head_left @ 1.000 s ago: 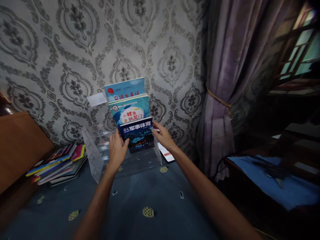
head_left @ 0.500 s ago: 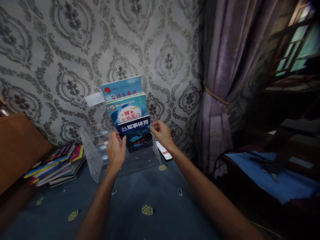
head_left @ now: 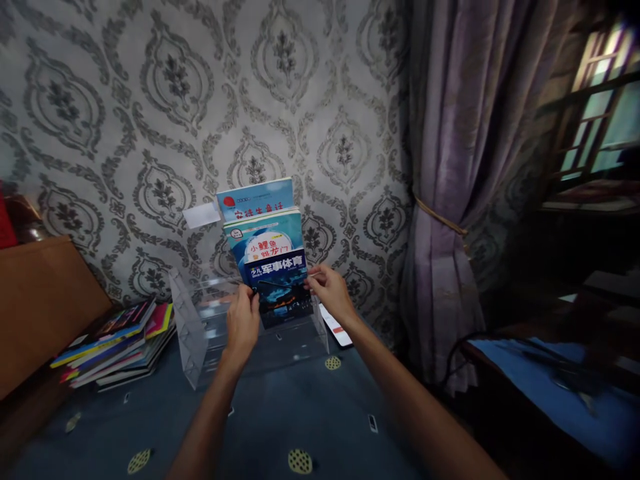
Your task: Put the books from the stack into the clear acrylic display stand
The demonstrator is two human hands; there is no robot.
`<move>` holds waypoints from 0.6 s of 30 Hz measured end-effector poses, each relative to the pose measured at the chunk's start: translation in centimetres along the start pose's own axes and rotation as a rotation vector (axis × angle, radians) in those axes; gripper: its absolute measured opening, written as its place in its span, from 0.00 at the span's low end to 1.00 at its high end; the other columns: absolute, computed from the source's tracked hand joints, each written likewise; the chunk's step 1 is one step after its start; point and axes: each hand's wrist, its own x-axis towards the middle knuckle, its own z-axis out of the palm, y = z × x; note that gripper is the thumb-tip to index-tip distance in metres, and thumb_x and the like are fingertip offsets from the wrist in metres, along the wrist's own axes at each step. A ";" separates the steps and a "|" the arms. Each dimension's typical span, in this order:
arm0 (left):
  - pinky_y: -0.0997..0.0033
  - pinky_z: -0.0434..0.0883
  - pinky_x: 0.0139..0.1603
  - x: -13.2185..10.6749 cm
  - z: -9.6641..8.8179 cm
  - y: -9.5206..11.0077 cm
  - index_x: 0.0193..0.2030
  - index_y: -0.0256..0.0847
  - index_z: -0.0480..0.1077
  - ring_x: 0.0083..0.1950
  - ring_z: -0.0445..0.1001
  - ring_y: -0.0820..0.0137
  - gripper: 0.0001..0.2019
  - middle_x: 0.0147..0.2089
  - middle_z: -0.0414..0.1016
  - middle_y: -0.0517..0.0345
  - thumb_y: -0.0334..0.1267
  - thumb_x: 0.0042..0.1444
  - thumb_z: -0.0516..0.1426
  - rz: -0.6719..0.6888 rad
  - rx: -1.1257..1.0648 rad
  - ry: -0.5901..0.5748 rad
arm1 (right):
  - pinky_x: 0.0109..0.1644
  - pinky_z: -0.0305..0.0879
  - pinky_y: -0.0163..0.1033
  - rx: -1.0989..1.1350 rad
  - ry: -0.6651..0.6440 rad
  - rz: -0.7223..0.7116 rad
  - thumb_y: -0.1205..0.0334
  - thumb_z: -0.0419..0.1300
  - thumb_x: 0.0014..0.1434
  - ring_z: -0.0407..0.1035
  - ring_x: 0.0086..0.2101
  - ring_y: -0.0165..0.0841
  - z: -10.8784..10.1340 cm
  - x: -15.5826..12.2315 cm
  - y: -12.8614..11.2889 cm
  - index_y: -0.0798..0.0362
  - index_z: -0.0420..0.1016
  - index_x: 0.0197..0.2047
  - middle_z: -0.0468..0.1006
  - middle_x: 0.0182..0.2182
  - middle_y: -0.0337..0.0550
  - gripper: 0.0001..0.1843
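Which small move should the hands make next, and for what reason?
Perhaps press the dark blue book gently down before letting go: the left hand and right hand hold its side edges, but its seating in the clear book rack looks uncertain.

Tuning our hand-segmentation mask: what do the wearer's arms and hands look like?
Left hand and right hand ungloved; slim left forearm and right forearm without sleeves. No watch, bracelet, cable or marking visible.
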 end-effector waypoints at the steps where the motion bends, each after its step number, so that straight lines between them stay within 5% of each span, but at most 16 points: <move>1: 0.67 0.64 0.36 0.0 0.0 0.0 0.36 0.45 0.59 0.35 0.72 0.63 0.04 0.32 0.69 0.59 0.37 0.64 0.49 0.005 -0.002 -0.003 | 0.35 0.74 0.41 -0.005 -0.002 -0.003 0.63 0.59 0.54 0.80 0.31 0.39 0.0 0.0 0.0 0.48 0.71 0.37 0.82 0.27 0.38 0.05; 18: 0.68 0.65 0.38 0.1 0.3 -0.1 0.38 0.44 0.61 0.39 0.74 0.65 0.04 0.36 0.72 0.57 0.35 0.66 0.49 -0.043 -0.016 -0.022 | 0.36 0.75 0.45 -0.014 -0.048 -0.011 0.55 0.59 0.53 0.80 0.33 0.43 0.2 0.0 0.5 0.50 0.75 0.41 0.83 0.31 0.44 0.13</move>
